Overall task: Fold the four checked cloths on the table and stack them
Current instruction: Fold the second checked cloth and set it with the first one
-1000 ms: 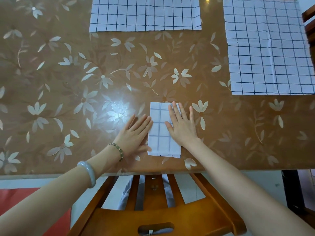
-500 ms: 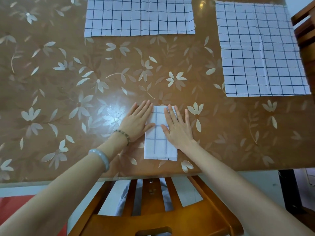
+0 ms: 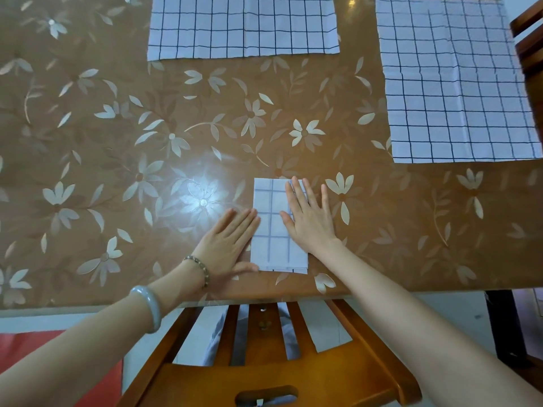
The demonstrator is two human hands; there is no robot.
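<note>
A small folded checked cloth [image 3: 273,227] lies near the table's front edge, several layers showing at its near end. My right hand [image 3: 310,217] rests flat on its right half, fingers spread. Flat on the table, my left hand [image 3: 227,245] lies along the cloth's left edge with its fingertips touching that edge. An unfolded checked cloth [image 3: 244,26] lies spread at the far middle. Another unfolded one [image 3: 455,83] covers the far right. Neither hand grips anything.
The table [image 3: 117,142] has a glossy brown cover with pale flowers. A wooden chair back [image 3: 264,371] stands right under the front edge between my arms. Another chair [image 3: 529,33] stands at the far right. Something red [image 3: 35,348] lies on the floor at lower left.
My left hand slid up along the cloth's left side and has come back down toward the near end. My right hand stayed flat on the cloth.
</note>
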